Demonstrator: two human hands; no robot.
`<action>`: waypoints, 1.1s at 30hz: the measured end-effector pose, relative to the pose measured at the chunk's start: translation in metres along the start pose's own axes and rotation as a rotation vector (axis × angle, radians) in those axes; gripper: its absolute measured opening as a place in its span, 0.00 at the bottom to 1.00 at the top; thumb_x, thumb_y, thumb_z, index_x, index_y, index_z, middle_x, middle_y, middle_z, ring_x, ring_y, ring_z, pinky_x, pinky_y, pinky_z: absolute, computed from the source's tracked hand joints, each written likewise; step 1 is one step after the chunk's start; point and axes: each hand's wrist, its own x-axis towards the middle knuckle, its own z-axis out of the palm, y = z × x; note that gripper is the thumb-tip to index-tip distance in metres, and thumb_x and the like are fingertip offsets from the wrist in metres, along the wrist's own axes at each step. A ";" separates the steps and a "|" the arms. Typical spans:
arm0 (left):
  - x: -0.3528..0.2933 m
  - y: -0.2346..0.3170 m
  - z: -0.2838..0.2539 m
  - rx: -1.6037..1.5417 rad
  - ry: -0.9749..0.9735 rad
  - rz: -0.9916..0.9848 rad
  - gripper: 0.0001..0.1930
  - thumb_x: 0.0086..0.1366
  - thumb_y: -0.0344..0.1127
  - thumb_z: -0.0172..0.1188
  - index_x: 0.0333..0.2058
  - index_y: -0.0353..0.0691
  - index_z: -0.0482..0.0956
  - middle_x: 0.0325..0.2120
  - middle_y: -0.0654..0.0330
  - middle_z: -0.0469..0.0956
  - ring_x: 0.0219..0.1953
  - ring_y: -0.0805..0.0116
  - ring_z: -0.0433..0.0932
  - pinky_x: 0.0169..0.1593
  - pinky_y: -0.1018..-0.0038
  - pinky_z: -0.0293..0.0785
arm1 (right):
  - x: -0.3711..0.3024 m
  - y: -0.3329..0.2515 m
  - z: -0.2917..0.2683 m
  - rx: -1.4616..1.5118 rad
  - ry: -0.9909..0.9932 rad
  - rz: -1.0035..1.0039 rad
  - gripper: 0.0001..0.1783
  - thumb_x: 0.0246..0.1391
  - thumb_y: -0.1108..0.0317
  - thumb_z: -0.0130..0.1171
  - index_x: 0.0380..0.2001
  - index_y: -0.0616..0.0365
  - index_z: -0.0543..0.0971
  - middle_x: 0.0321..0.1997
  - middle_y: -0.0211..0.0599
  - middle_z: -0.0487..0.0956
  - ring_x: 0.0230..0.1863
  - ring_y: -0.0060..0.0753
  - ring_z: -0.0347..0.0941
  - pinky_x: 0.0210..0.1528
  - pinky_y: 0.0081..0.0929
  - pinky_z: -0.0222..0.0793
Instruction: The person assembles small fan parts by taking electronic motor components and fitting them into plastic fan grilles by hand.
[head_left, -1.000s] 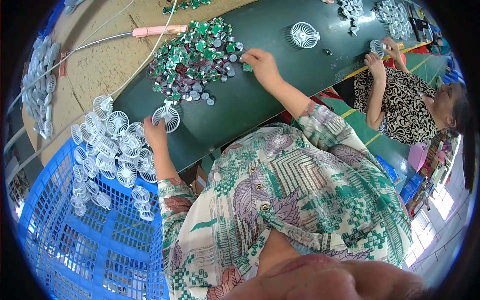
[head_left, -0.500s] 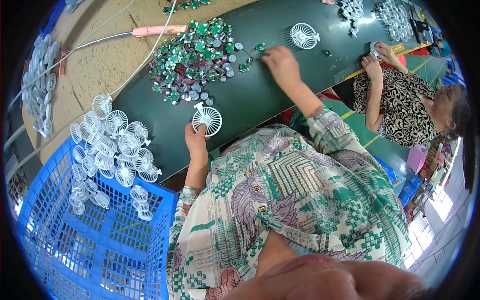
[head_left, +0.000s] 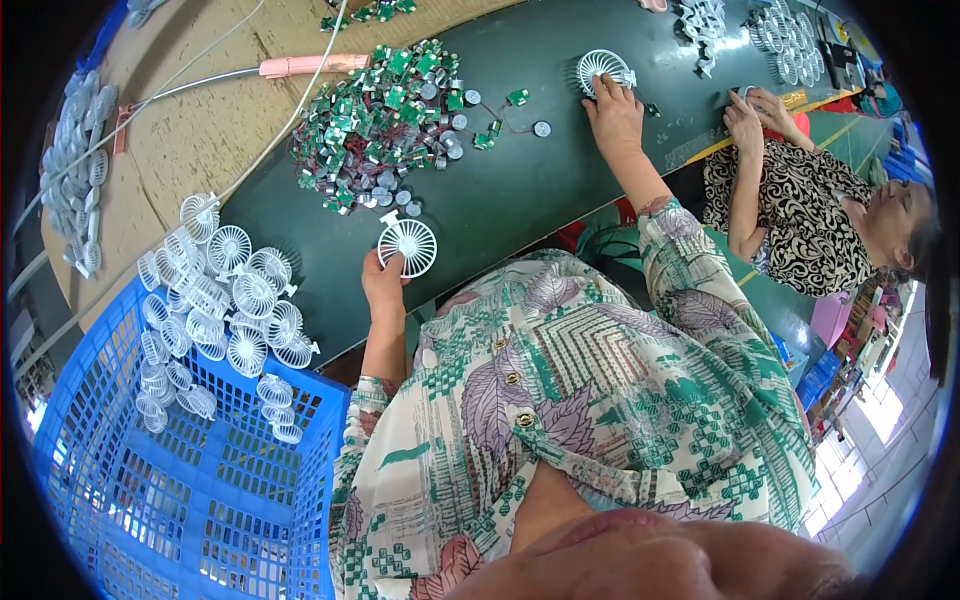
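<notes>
My left hand point(head_left: 385, 285) pinches the near rim of a round white plastic fan cage point(head_left: 407, 249) with a short stem, held over the table's near edge. Farther right, my right hand point(head_left: 615, 115) reaches across the dark green table, its fingers stretched over the near rim of a second white fan cage point(head_left: 592, 66) lying there. A small green circuit board point(head_left: 653, 109) lies beside that cage. Between my hands a silver disc-shaped motor point(head_left: 542, 129) on a thin wire lies near loose circuit boards point(head_left: 487, 137).
A heap of circuit boards with wired motors point(head_left: 375, 125) covers the table's left part. White fan cages point(head_left: 250, 295) pile over the rim of a blue crate point(head_left: 340, 420) at left. A co-worker point(head_left: 800, 200) handles a part at right, near more white parts point(head_left: 790, 40).
My right hand has moved right from the loose circuit boards to the second fan cage. The disc motor now shows where that hand was. My left hand keeps its fan cage.
</notes>
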 end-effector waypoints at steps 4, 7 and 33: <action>0.000 0.003 0.000 0.086 0.030 0.020 0.12 0.53 0.32 0.55 0.36 0.35 0.69 0.25 0.63 0.73 0.23 0.78 0.70 0.21 0.82 0.66 | -0.003 -0.003 0.006 -0.034 0.030 -0.023 0.25 0.43 0.59 0.57 0.48 0.50 0.68 0.50 0.30 0.67 0.48 0.35 0.64 0.50 0.42 0.57; 0.000 0.006 0.002 0.377 0.119 0.240 0.17 0.53 0.34 0.56 0.40 0.32 0.68 0.29 0.54 0.73 0.31 0.63 0.71 0.33 0.71 0.66 | -0.002 -0.002 0.005 -0.047 -0.059 -0.028 0.27 0.44 0.59 0.57 0.50 0.50 0.66 0.53 0.32 0.66 0.49 0.36 0.64 0.52 0.47 0.55; -0.004 0.032 0.035 -0.270 -0.407 -0.173 0.13 0.52 0.26 0.55 0.38 0.38 0.69 0.29 0.62 0.75 0.29 0.73 0.75 0.27 0.77 0.73 | -0.033 -0.063 0.011 0.419 0.092 -0.201 0.11 0.38 0.73 0.57 0.30 0.55 0.72 0.34 0.36 0.69 0.35 0.40 0.69 0.36 0.33 0.67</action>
